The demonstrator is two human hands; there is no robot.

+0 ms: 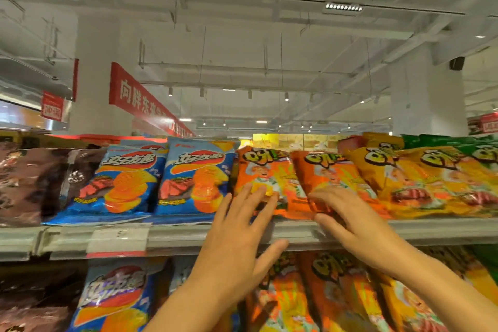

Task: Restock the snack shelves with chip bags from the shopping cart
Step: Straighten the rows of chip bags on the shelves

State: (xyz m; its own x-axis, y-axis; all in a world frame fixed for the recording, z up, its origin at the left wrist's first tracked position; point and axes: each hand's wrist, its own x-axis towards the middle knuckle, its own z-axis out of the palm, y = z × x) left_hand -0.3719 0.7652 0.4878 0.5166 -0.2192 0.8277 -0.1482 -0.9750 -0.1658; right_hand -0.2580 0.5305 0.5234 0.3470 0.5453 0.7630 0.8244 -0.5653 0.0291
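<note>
Two orange chip bags stand side by side on the top shelf (431, 229). My left hand (237, 237) reaches up with straight, spread fingers whose tips touch the lower part of the left orange bag (258, 167). My right hand (350, 221) lies flat with straight fingers against the bottom of the right orange bag (328, 172), its thumb at the shelf's front edge. Neither hand grips anything. The shopping cart is out of view.
Blue chip bags (196, 178) stand left of the orange ones, dark brown bags (32, 183) further left, yellow bags (431, 180) and green bags (458, 143) to the right. A lower shelf holds more blue, orange and yellow bags. Price tags (118, 240) line the shelf rail.
</note>
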